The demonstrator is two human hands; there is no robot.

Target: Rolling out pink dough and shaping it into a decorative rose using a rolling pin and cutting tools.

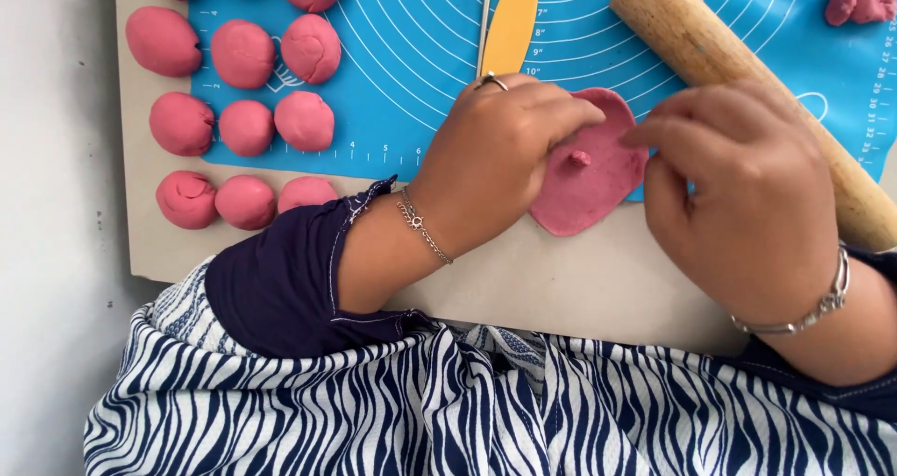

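- Left hand [491, 154]: fingers curled over the left edge of the pink dough disc [598, 182], pinching it; a small nub of dough sits near its centre.
- Right hand [743, 182]: fingertips closed lightly on the disc's right rim, at 3 o'clock.
- Dough disc: lies flat, half on the blue mat [420, 56], half on the beige board [561, 280]; its long axis runs from 1 to 7 o'clock.
- Rolling pin [738, 74]: at 1 o'clock from the disc, just beside the right hand.
- Dough balls [243, 54]: in rows at 9 to 10 o'clock.
- Risk: the thin rim may tear if both hands pull apart; the pin could roll if knocked.
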